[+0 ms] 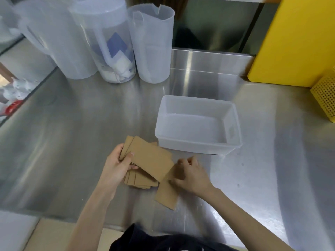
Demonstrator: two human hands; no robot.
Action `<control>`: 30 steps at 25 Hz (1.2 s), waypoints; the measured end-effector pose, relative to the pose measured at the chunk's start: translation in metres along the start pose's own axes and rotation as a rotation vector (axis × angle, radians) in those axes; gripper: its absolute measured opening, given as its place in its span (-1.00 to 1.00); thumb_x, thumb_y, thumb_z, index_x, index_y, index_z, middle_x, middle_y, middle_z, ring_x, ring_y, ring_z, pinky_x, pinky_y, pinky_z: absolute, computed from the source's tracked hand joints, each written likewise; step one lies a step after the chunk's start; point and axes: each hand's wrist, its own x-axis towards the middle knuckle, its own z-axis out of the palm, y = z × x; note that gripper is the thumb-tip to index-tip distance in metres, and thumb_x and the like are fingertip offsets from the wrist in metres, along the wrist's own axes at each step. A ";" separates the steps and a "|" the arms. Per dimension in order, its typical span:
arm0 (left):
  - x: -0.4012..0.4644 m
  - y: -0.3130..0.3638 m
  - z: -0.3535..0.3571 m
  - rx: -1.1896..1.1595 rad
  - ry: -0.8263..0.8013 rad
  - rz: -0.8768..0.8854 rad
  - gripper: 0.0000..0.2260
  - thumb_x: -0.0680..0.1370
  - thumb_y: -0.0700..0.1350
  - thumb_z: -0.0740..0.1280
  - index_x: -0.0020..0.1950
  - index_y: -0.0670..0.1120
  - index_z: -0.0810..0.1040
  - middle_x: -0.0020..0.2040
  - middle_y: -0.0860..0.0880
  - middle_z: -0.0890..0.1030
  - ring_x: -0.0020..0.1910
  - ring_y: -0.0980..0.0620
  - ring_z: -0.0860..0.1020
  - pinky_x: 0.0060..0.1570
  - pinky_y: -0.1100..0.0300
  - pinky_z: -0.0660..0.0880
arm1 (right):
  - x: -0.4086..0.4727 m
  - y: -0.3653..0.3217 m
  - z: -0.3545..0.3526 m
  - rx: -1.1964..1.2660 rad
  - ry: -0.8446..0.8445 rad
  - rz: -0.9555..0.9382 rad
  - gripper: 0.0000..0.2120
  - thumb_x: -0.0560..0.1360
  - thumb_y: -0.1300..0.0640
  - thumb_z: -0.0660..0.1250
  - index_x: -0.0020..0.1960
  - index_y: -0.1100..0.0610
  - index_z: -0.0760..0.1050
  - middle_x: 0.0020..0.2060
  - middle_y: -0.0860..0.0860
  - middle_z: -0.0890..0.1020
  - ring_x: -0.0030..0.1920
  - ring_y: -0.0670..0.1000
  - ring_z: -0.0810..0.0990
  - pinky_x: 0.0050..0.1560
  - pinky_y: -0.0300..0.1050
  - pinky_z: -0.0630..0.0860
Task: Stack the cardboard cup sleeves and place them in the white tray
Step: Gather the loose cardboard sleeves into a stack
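Note:
Several flat brown cardboard cup sleeves (152, 158) are held as a loose, fanned bundle in my left hand (116, 167), thumb on top, just above the steel counter. More sleeves (139, 180) lie under the bundle. One single sleeve (167, 193) lies flat to the right, and my right hand (190, 173) rests on its upper end with fingers curled on it. The white tray (233, 122) stands beyond the hands, slightly to the right, with nothing inside.
Three translucent plastic jugs (150, 44) stand at the back left of the steel counter (72, 142). A yellow board (293, 38) leans at the back right, with a yellow perforated basket (326, 98) beside it. The counter's left edge drops off.

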 end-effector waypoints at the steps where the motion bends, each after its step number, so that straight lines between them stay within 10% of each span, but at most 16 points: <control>1: 0.000 0.000 -0.002 0.000 0.006 -0.002 -0.84 0.54 -0.25 0.17 0.07 -0.08 0.44 -0.11 0.01 0.55 -0.22 0.06 0.54 -0.35 0.45 0.54 | 0.001 -0.003 0.003 -0.049 0.014 0.001 -0.44 0.37 -0.04 0.37 0.27 0.10 0.26 0.21 0.15 0.31 0.25 0.18 0.31 0.30 0.05 0.34; 13: -0.001 0.005 0.010 0.022 -0.024 -0.025 -0.78 0.55 -0.22 0.17 -0.12 0.11 0.45 -0.10 0.07 0.56 -0.23 0.08 0.55 -0.23 0.35 0.57 | -0.011 0.012 -0.018 0.548 0.101 -0.029 -0.72 0.40 0.29 0.29 -0.01 0.05 0.26 -0.30 0.08 0.48 -0.35 0.01 0.42 -0.40 -0.29 0.37; 30: -0.007 0.012 0.070 0.159 -0.268 0.004 -0.82 0.57 -0.13 0.13 0.06 0.12 0.41 -0.07 0.17 0.56 -0.36 0.19 0.60 0.05 0.09 0.53 | -0.035 0.007 -0.063 0.649 0.353 -0.140 -0.90 0.45 0.18 0.30 -0.08 0.01 0.46 -0.22 -0.10 0.55 -0.15 -0.09 0.52 -0.17 -0.48 0.39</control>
